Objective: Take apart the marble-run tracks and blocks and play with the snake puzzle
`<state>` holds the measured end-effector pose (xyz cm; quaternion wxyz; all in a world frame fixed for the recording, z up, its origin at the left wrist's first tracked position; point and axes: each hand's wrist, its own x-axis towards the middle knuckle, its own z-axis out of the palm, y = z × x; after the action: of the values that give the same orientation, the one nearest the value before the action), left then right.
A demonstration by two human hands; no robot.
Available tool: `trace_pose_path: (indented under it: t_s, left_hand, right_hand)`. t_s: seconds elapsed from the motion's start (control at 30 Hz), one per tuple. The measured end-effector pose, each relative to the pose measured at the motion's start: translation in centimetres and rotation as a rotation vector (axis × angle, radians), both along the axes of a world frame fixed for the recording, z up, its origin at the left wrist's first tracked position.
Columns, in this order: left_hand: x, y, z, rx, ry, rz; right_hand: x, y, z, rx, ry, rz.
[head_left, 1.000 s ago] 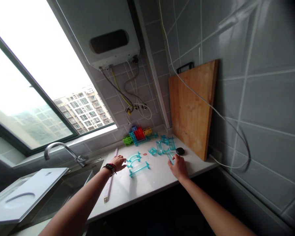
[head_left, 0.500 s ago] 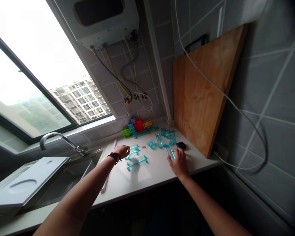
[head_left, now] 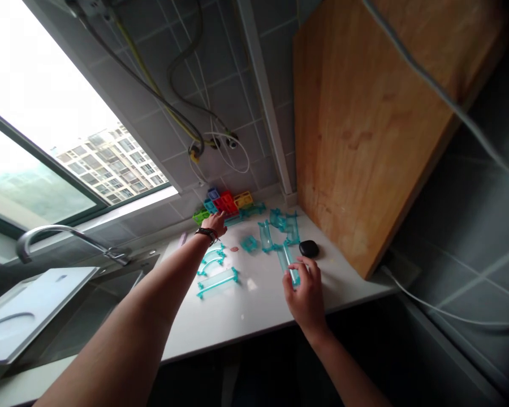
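White countertop [head_left: 254,302] by the window, clear teal plastic pieces [head_left: 218,282] scattered across it. Left hand [head_left: 216,223] is over at the colorful plastic blocks [head_left: 228,202] near the wall, can't tell if it's gripping any. Right hand [head_left: 307,294] has fingers curled round the near end of a clear teal track piece [head_left: 285,259], beside a black rounded case [head_left: 309,249].

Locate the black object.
In the head view, the black object lies on the right side of the white countertop, just beyond the right hand.
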<state>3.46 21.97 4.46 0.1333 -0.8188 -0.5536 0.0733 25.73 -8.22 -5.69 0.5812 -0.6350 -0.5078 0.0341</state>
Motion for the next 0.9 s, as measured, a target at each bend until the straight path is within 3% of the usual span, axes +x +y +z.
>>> trace_pose_path:
  t_s: [0.23,0.53,0.73,0.9]
  left_hand:
    - [2.1,4.2,-1.7,0.014,-0.025,0.068]
    - [2.7,4.5,-4.2,0.022,-0.056,0.093]
    - [2.1,4.4,-3.8,0.008,-0.083,0.033]
    - [1.4,3.3,-2.0,0.038,-0.174,-0.056]
  right_hand:
    - [0.1,-0.6,0.7,0.009,0.059,0.053]
    - [0.2,-1.0,1.3,0.027,0.116,0.089]
    - [0.1,-1.0,1.2,0.023,0.117,0.098]
    - [0.3,-1.0,0.8,0.035,0.119,0.097]
